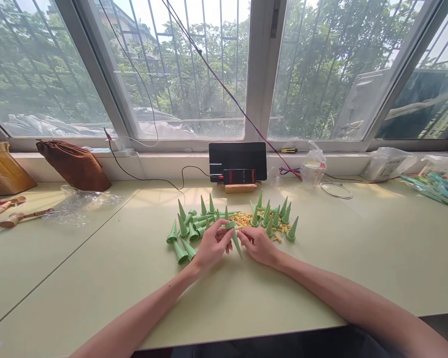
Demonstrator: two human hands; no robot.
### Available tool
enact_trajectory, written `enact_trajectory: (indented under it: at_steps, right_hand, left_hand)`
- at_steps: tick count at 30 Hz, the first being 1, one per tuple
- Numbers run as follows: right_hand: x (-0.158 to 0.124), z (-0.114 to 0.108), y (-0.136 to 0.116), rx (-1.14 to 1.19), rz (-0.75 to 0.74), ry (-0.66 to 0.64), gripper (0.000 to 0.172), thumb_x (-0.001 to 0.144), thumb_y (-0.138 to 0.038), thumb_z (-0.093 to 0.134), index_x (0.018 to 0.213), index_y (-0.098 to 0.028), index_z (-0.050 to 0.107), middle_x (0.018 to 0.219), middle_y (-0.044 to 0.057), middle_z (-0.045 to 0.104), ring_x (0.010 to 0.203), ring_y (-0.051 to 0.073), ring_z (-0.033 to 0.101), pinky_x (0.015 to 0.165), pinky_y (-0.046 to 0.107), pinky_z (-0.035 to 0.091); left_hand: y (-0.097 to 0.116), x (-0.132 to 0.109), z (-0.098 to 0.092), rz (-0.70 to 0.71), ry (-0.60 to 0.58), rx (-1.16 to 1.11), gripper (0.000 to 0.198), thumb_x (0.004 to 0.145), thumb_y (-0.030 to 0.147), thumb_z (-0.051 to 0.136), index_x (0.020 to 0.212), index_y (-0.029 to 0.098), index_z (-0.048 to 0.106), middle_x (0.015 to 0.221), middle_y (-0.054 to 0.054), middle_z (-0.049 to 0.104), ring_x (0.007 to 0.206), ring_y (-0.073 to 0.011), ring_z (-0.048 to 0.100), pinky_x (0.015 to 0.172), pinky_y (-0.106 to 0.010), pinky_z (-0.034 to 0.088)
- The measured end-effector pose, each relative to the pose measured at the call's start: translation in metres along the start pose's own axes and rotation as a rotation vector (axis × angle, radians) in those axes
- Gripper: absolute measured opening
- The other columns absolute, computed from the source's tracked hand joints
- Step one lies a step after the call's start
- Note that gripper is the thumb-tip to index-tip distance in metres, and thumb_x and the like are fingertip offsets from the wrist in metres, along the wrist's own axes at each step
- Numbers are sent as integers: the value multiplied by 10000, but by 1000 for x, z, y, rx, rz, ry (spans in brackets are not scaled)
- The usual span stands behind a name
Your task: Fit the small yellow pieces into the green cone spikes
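Note:
My left hand [215,239] is closed on a green plastic cone [237,244], its wide collar up and its point slanting down toward me. Right beside it, my right hand [259,243] is closed in a pinch near the cone's collar; whatever its fingertips hold is too small to make out. Behind both hands lies a pile of small yellow pieces [242,219]. More green cones [182,226] stand or lie on the left, some with their hollow ends showing. Another group of upright green cones [276,219] stands on the right among yellow pieces.
A phone [239,176] leans on a small stand before a black tablet [237,154] at the window. A brown pouch [74,164], clear plastic wrap [85,204] and wooden toys [22,216] are at left. Plastic bags [388,164] and green strips [435,191] lie at right.

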State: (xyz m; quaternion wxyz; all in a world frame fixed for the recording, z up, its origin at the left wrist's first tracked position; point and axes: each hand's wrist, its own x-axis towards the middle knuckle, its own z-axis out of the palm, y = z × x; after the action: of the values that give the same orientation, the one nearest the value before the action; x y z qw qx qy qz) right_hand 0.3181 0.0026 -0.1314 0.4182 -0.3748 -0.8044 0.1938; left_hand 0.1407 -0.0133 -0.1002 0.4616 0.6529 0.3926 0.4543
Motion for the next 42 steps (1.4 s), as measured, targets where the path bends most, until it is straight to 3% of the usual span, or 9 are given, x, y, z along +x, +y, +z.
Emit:
enact_trajectory:
  at_steps: [8,16,22,30,36,39,42]
  right_hand:
    - [-1,0,0,35,-9,15,377,958,-289,400,594,-201,352,539,-45,365,503,101,315,512,242,265]
    - [-3,-2,-1,44,-76,55,362,955,-256,389,600,-189,411,534,-46,359,493,93,327,520,233,279]
    - [-4,-2,-2,48,-99,77,369,951,-242,398,587,-187,404,524,-43,373,481,88,327,509,228,279]
    - [-4,-2,-3,63,-98,76,357,948,-232,399,596,-182,427,527,-42,398,476,82,342,508,219,290]
    - [-3,-1,-1,36,-49,165,345,956,-258,404,628,-178,473,543,-38,417,483,86,354,515,221,309]
    - [-2,-1,0,25,-17,222,339,959,-263,403,642,-178,487,541,-38,419,486,90,374,513,219,320]
    - [-2,-1,0,17,-13,239,332,962,-263,398,652,-182,484,530,-43,401,481,93,373,507,218,323]
  left_hand:
    - [2,-4,1,74,-16,174,219,899,389,545,1031,216,514,663,25,570,542,-129,555,528,-258,477]
    - [6,-8,3,184,8,339,205,907,348,535,1071,229,505,758,-4,631,586,-141,588,573,-264,493]
    - [-4,-6,0,327,-18,456,271,948,288,470,1212,238,440,783,8,591,599,-121,595,590,-245,488]
    - [-14,-2,-11,434,-30,715,376,962,282,461,1325,276,361,940,-37,671,647,-131,643,618,-251,500]
    - [5,-3,-6,267,55,503,355,897,347,565,1212,248,434,1076,-71,620,694,-129,646,544,-221,500]
    - [13,-2,-5,79,73,223,299,850,421,619,1013,205,492,917,-42,623,631,-134,630,466,-208,468]
    - [16,2,-6,-156,-30,-85,396,875,526,540,749,151,537,722,-40,604,547,-133,593,429,-217,438]
